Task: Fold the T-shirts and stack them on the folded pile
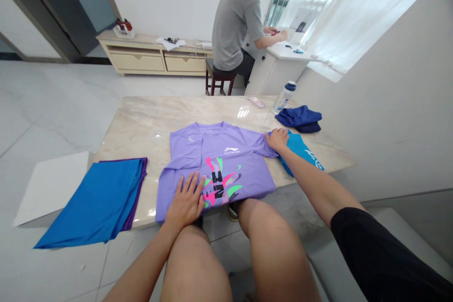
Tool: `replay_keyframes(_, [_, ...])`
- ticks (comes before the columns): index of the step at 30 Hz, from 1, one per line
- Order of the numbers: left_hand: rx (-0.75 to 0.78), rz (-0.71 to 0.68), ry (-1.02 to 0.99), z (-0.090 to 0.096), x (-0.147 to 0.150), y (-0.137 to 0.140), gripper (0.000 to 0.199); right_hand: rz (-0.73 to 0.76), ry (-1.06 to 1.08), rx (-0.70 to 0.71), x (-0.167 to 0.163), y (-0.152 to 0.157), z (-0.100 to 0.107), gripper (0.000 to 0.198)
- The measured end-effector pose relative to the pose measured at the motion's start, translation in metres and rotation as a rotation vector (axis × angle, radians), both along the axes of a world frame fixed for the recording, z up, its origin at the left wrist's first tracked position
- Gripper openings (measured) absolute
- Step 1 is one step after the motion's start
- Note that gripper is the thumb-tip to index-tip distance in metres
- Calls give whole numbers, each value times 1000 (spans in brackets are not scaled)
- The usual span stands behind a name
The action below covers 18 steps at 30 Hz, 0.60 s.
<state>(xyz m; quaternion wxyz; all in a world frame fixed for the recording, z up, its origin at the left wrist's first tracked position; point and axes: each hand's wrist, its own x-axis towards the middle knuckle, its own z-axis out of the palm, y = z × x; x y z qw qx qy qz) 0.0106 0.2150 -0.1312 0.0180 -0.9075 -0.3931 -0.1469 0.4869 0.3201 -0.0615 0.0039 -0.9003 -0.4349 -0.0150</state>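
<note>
A lavender T-shirt with a bright printed design and a white chest logo lies spread on the marble-look table, neck opening away from me. Its left-hand side is folded inward, the sleeve lying on top. My left hand rests flat on the lower left of the shirt, fingers slightly spread. At the outer end of the right-hand sleeve lies my right hand, thumb and fingers apart. Just beneath and beside that hand is a folded turquoise garment with white lettering.
Blue cloth over purple cloth hangs past the table's left front edge. Dark blue garments and a clear bottle stand at the far right. A white box is left of the table. Beyond, a person sits at a white desk.
</note>
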Motion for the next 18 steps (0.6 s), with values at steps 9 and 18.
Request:
replay_keyframes(9, [-4, -7, -17, 2, 1, 0, 65, 147, 62, -38, 6, 12, 10, 42])
replay_keyframes(18, [-12, 0, -31, 2, 0, -1, 64, 190, 151, -98, -10, -7, 2, 49])
